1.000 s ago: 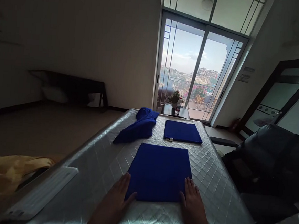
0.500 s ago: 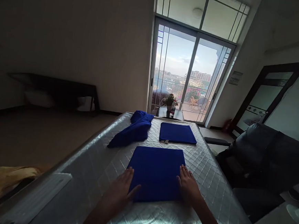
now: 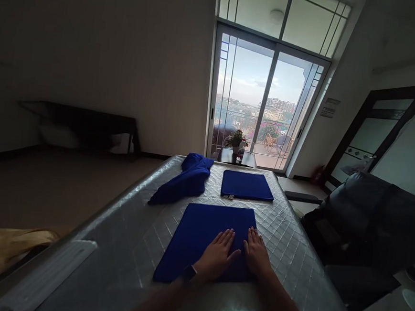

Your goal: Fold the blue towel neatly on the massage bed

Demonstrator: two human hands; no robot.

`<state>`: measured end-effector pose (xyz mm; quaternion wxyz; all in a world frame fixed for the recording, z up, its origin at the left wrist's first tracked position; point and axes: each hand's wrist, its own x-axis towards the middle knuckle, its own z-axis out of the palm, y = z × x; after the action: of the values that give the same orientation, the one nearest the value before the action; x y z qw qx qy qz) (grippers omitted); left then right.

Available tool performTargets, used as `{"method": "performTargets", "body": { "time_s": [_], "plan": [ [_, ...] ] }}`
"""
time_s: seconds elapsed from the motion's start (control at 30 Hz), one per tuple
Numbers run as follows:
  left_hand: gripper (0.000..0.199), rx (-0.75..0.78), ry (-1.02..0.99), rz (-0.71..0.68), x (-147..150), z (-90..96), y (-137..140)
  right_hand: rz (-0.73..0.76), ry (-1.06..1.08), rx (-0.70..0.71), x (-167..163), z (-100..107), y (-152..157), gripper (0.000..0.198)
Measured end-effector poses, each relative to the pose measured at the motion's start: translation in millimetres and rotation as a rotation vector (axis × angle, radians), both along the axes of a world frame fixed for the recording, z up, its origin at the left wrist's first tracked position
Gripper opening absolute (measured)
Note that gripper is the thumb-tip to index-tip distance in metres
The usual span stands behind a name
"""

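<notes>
Now both hands — left hand (image 3: pixel 217 256), right hand (image 3: pixel 257 254) — press fingers flat on folded cloth (image 3: pixel 201 231).

Both hands lie flat and palm down, side by side, fingers stretched forward and slightly spread. The left hand (image 3: pixel 217 254) angles in from the lower left, its thumb pointing toward the right hand (image 3: pixel 257 253), which sits just beside it, nearly touching. Both forearms are bare and reach up from the bottom edge, and a dark band circles the left wrist.

Dim, backlit room; glare from the balcony door (image 3: pixel 265 102), edges warped.
</notes>
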<state>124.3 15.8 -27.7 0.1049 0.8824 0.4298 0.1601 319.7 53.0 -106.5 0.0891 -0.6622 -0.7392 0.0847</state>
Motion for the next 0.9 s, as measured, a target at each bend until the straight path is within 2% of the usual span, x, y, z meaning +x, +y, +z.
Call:
{"method": "performTargets", "body": {
  "time_s": [0.07,0.2,0.27,0.47,0.57,0.63,0.73,0.83,0.9],
  "plan": [
    [0.066,-0.006,0.040,0.098,-22.0,-1.3,1.8,-0.012,0.030,-0.012,-0.8,1.1,0.7,0.062],
    [0.061,-0.089,0.210,0.442,-69.6,-3.3,3.2,-0.015,0.050,-0.033,-2.0,2.0,1.1,0.063],
    [0.060,-0.077,0.249,0.527,-87.4,-7.5,2.6,-0.012,0.034,-0.031,-2.6,1.4,0.9,0.063],
    [0.059,-0.076,0.367,0.622,-103.7,-29.6,6.7,-0.013,-0.044,0.004,-2.2,0.8,0.3,0.063],
    [0.058,-0.079,0.371,0.617,-102.8,-31.8,9.2,0.010,-0.091,0.004,-1.3,8.0,6.9,0.063],
    [0.057,-0.082,0.341,0.607,-101.8,-25.1,5.5,0.018,-0.103,0.003,-2.3,15.1,16.4,0.063],
    [0.056,-0.084,0.269,0.585,-99.5,-4.4,-8.4,-0.007,-0.080,0.021,-6.2,21.8,34.6,0.063],
    [0.057,-0.066,0.211,0.554,-97.4,16.5,-21.5,-0.047,-0.042,0.021,-9.6,18.1,49.2,0.063],
    [0.060,-0.057,0.198,0.551,-95.6,23.7,-22.6,-0.060,-0.018,0.012,-10.0,11.7,54.3,0.064]
  ]
}}
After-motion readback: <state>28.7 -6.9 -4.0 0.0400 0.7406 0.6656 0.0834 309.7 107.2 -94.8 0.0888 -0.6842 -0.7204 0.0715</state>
